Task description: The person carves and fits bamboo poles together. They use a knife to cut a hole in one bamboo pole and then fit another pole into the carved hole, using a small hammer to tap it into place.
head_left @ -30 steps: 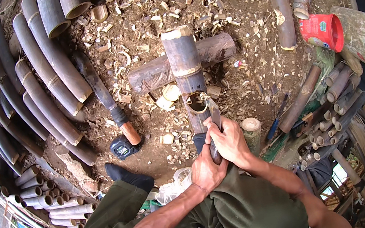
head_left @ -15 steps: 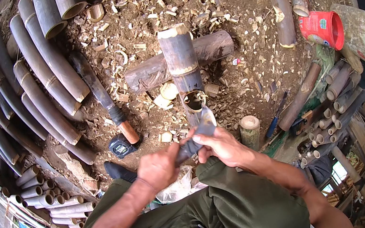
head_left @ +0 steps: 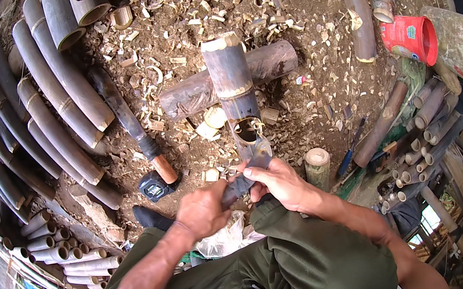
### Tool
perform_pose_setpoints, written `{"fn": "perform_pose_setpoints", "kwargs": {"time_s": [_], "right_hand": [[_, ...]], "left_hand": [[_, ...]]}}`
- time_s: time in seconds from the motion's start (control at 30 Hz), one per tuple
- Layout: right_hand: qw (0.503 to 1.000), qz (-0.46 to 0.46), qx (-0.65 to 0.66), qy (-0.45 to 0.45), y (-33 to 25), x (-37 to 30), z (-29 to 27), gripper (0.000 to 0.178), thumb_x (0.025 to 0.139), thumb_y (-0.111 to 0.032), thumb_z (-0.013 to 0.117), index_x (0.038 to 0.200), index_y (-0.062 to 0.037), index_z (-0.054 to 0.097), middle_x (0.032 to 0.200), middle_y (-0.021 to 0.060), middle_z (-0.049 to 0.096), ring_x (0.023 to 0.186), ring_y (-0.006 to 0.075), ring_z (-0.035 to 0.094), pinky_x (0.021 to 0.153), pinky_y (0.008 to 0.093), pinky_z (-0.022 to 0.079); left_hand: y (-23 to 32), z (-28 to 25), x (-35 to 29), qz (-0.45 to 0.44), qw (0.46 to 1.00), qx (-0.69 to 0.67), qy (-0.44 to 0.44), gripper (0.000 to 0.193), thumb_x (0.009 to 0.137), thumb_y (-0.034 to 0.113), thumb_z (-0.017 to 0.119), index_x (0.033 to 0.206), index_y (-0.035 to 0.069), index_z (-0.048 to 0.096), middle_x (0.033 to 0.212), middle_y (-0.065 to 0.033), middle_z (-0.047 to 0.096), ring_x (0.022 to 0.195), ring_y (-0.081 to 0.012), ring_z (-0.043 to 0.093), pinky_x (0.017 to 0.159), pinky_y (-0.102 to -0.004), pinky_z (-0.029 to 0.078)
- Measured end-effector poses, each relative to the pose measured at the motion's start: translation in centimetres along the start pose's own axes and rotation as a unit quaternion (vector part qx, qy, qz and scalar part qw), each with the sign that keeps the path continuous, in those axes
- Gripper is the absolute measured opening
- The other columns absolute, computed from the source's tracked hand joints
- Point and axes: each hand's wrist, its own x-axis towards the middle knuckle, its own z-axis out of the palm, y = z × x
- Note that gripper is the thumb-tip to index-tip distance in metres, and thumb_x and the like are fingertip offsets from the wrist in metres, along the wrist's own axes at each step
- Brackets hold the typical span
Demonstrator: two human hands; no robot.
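Note:
A short bamboo tube (head_left: 230,81) lies tilted across a dark log (head_left: 267,63), its near end cut open with a hole (head_left: 247,131). A dark-bladed knife (head_left: 248,172) lies crosswise at that near end. My left hand (head_left: 201,211) grips its handle end. Closer to the bamboo, my right hand (head_left: 281,184) holds the blade end with its fingers over the top. Both forearms come up over my green-trousered knees (head_left: 299,267).
A big machete with a wooden handle (head_left: 129,127) and a black tape measure (head_left: 154,187) lie to the left. Long bamboo poles (head_left: 51,112) are stacked at left, short tubes (head_left: 429,131) at right. Nearby are a red cup (head_left: 410,38), a bamboo stump (head_left: 318,165) and scattered chips (head_left: 188,24).
My hands were stacked together on the knife at the bamboo's end. The left hand has moved left and down along the handle, and the knife now lies more crosswise.

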Motion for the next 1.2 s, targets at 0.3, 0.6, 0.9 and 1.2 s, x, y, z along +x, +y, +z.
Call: {"fn": "perform_pose_setpoints", "kwargs": {"time_s": [0.3,0.6,0.9,1.2], "right_hand": [[0.852,-0.166,-0.446,0.217,0.8,0.7,-0.8,0.033,0.099,-0.029,0.045,0.105,-0.0021,0.062,0.081,0.0184,0.07,0.072,0.0355,0.068,0.068,0.0457,0.054],[0.991,-0.117,-0.056,-0.034,-0.6,3.0,4.2,0.022,0.102,-0.018,0.049,0.118,-0.0016,0.049,0.109,0.0148,0.065,0.09,0.0208,0.067,0.076,0.0341,0.058],[0.793,-0.099,0.544,-0.257,-1.7,2.8,2.2,0.029,0.104,-0.024,0.044,0.125,-0.0051,0.052,0.12,0.0148,0.064,0.104,0.0283,0.067,0.098,0.0432,0.054],[0.904,-0.059,0.357,-0.23,-1.0,1.5,0.9,0.026,0.1,-0.021,0.055,0.122,-0.0087,0.053,0.108,0.0094,0.066,0.09,0.0235,0.069,0.085,0.0401,0.057]], "left_hand": [[5.1,10.7,4.3,-0.052,0.908,-0.379,0.171,0.057,0.079,0.021,0.073,0.126,-0.001,0.051,0.093,-0.0238,0.07,0.085,-0.036,0.071,0.077,-0.0409,0.055],[-2.2,-0.2,1.4,-0.054,0.97,0.026,0.235,0.024,0.076,0.027,0.075,0.083,0.006,0.064,0.077,-0.0125,0.068,0.066,-0.0301,0.068,0.064,-0.0415,0.058],[13.6,-14.5,5.2,-0.023,0.862,0.505,-0.04,0.013,0.085,0.022,0.066,0.079,0.014,0.074,0.076,-0.004,0.071,0.075,-0.0195,0.07,0.061,-0.0333,0.053],[9.8,-11.3,3.1,-0.107,0.93,0.341,-0.088,0.016,0.08,0.02,0.063,0.077,0.007,0.072,0.077,-0.0132,0.071,0.073,-0.0267,0.072,0.067,-0.0396,0.058]]}}
